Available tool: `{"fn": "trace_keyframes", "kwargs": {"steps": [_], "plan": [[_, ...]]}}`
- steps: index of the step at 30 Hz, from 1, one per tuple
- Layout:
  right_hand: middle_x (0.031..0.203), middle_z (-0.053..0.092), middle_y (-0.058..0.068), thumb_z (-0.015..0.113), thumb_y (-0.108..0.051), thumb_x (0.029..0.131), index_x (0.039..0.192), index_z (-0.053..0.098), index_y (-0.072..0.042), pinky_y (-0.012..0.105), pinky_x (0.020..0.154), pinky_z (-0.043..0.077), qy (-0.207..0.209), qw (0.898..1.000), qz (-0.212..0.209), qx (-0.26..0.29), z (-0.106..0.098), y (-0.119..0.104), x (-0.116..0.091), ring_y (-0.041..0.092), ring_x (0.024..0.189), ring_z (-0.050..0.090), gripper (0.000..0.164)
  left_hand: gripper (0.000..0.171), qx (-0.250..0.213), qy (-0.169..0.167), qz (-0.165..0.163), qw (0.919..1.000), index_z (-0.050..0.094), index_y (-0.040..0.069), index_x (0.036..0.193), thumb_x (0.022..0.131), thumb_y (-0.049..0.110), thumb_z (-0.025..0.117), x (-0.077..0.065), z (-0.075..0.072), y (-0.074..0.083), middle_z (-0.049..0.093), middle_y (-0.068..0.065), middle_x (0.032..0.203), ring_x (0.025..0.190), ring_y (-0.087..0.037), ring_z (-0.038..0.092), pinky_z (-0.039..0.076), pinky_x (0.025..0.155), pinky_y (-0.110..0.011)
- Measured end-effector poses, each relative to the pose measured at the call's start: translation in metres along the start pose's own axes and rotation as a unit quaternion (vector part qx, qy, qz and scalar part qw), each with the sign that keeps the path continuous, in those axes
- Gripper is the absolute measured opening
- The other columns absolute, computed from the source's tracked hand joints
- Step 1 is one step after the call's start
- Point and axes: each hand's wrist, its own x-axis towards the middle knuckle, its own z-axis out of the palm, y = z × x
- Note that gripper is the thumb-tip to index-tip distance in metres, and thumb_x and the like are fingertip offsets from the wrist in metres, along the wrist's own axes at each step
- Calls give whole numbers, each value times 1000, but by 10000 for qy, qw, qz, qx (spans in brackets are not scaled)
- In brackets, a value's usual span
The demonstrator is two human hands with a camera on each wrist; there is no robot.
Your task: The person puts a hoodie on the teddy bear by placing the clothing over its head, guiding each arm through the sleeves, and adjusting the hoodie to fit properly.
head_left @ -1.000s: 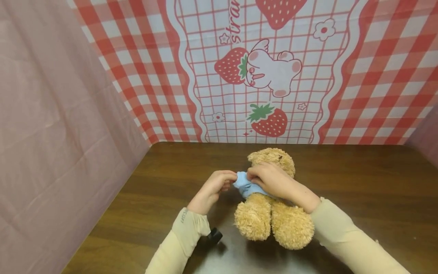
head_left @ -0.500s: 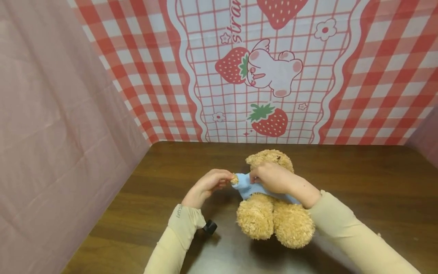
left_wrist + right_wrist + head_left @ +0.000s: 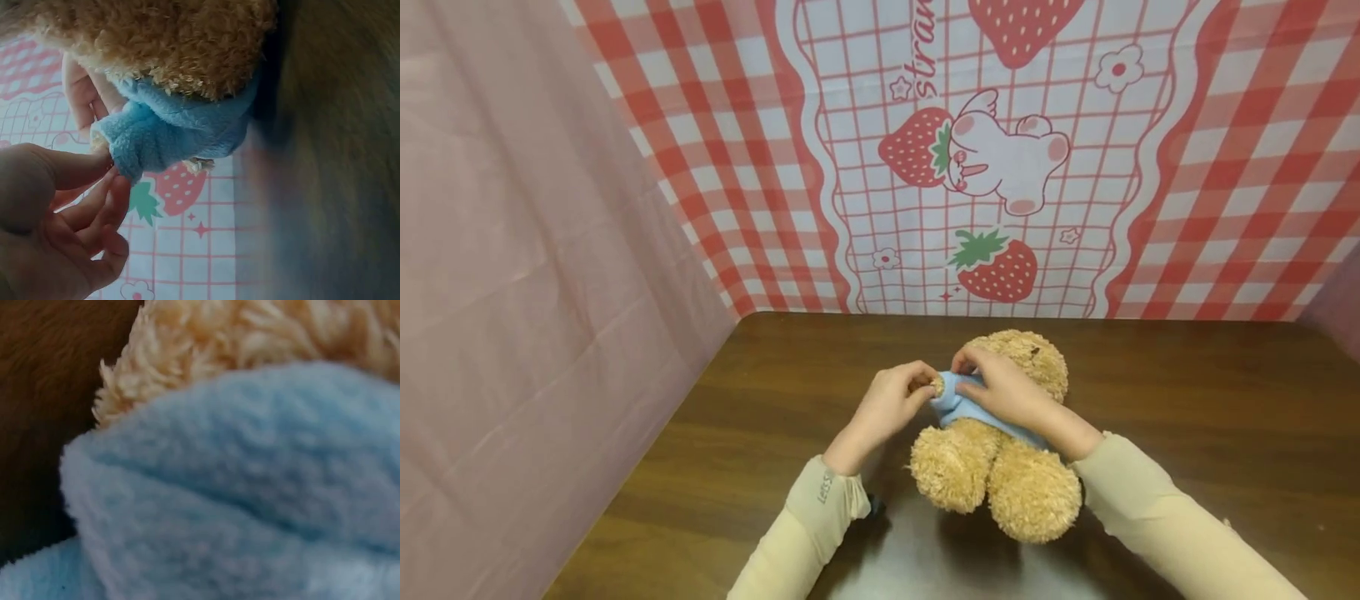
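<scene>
A tan plush teddy bear (image 3: 1033, 496) in a light blue shirt (image 3: 961, 408) is on the table, legs toward me. My left hand (image 3: 887, 406) pinches the end of one sleeve, where a bit of the furry paw (image 3: 937, 386) pokes out. In the left wrist view, thumb and forefinger meet at the sleeve's cuff (image 3: 125, 153). My right hand (image 3: 1018, 400) lies across the bear's chest, thumb and fingers gripping the same sleeve near the shoulder. Blue cloth (image 3: 219, 487) and fur (image 3: 262, 337) fill the right wrist view; that hand's fingers are hidden there.
The dark wooden table (image 3: 1210, 417) extends on both sides of the bear. Behind it hangs a red-and-white checked cloth (image 3: 760, 183) with strawberries, and a pink curtain (image 3: 550, 250) borders the left side.
The paw has come into view at the sleeve's end. My left hand first drew slightly left, then came right to the cuff. The bear has turned, its head shifting right and legs left.
</scene>
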Motion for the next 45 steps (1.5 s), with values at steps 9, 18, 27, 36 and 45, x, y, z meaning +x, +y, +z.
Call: {"fn": "trace_keyframes", "kwargs": {"steps": [9,18,27,36,45], "plan": [[87,67,4,63,-8,84,94,67,-9,35,72,50,155,9994,207,222,0,0,3,18,81,63,11,20,1756,869,1147,9739,66,15,96,77,17,71,-2,8,4,63,5,77,68,-8,54,34,63,-23],[80,68,1,64,-4,82,82,69,-13,31,67,50,204,9975,-501,-450,-3,-7,9,16,76,64,10,7,2790,1672,1679,9306,62,19,83,87,22,58,-1,9,2,59,6,76,64,-13,49,32,64,-27],[58,57,-2,61,1,78,64,57,-14,31,58,40,144,9738,-1026,-2024,-2,-21,12,11,50,46,21,5,727,1331,413,9876,66,14,86,82,18,65,-4,0,-6,62,4,73,61,-8,52,33,62,-25],[71,66,4,59,-4,82,80,65,-11,41,69,43,-198,9573,-687,-2800,3,-26,12,20,63,60,10,5,696,1173,187,9905,65,17,86,83,22,64,-3,-4,-11,59,7,61,52,-5,47,38,59,-24],[109,65,9,58,-45,83,116,59,-7,56,93,29,-715,9901,16,-1206,7,-24,1,26,99,60,50,8,745,620,142,9952,58,16,96,91,20,55,-9,-3,-6,63,6,60,40,2,46,40,49,-20]]}}
